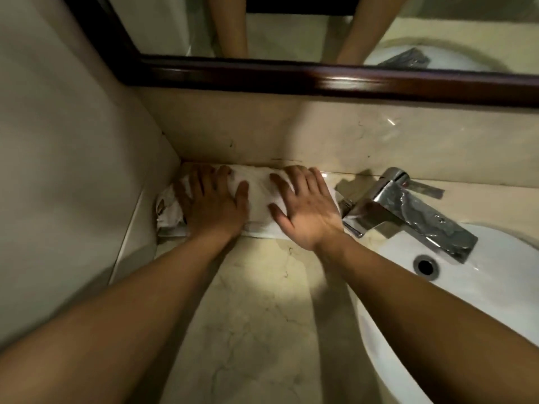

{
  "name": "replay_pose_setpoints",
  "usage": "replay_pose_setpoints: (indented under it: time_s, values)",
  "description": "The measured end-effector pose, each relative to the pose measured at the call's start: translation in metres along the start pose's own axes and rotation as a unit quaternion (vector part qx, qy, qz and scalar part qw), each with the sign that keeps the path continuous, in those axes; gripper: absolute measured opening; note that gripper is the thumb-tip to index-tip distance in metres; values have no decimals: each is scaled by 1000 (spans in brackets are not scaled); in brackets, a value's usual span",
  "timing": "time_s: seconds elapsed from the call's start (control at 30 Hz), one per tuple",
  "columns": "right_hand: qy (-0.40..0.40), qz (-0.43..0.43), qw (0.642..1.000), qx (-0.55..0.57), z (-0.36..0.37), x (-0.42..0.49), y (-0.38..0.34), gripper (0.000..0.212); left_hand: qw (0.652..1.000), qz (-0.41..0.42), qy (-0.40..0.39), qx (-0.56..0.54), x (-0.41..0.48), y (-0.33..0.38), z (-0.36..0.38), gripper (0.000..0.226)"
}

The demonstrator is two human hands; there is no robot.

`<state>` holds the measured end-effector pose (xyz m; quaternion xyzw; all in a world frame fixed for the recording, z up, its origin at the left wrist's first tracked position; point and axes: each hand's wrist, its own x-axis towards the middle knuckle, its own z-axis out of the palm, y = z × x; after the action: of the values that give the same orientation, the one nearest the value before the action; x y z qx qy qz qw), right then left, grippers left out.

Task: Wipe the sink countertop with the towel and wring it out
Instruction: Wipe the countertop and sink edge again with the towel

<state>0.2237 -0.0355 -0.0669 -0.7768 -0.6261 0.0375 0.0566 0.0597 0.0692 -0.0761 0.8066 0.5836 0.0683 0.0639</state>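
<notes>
Left grip: my left grip (214,205) lies flat, fingers straight and spread, pressing down on the towel (259,196); it closes round nothing
Right grip: my right grip (306,207) does the same, splayed on the towel's right half, just beside the left; nothing pinched
Towel: white, bunched into a long pad under both palms, centre-left of the frame; pushed into the back corner of the bench (256,301), where backsplash meets side wall
Around it: tap (408,208) just right of the towel; sink (472,301) at lower right
Done: I judge the wiping is under way, at the far corner; whether the bare bench nearer me has been wiped I cannot tell
Left: probably the strip by the tap and round the sink; certainly the wringing, since the towel lies flat and untwisted, not over the sink
</notes>
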Motion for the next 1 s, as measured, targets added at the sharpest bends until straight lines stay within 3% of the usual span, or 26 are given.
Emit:
replay_pose_setpoints:
  time_s: [0.13, 0.3, 0.53, 0.87, 1.0]
  values:
    - [80, 241, 966, 44, -2, -15, -44, 74, 1000, 9, -14, 5, 7, -1, 0, 64]
    - [99, 337, 927, 132, 12, -4, -76, 87, 1000, 12, 10, 23, 7, 0, 4, 66]
    - [78, 314, 940, 108, 13, 20, -52, 84, 996, 30, 74, 37, 17, 12, 10, 63]
    - [68, 235, 968, 47, 17, -12, -57, 70, 999, 39, -6, 13, 6, 3, 6, 66]
    - [78, 202, 974, 63, 20, -40, -68, 62, 996, 71, 18, 46, -22, -7, 0, 65]
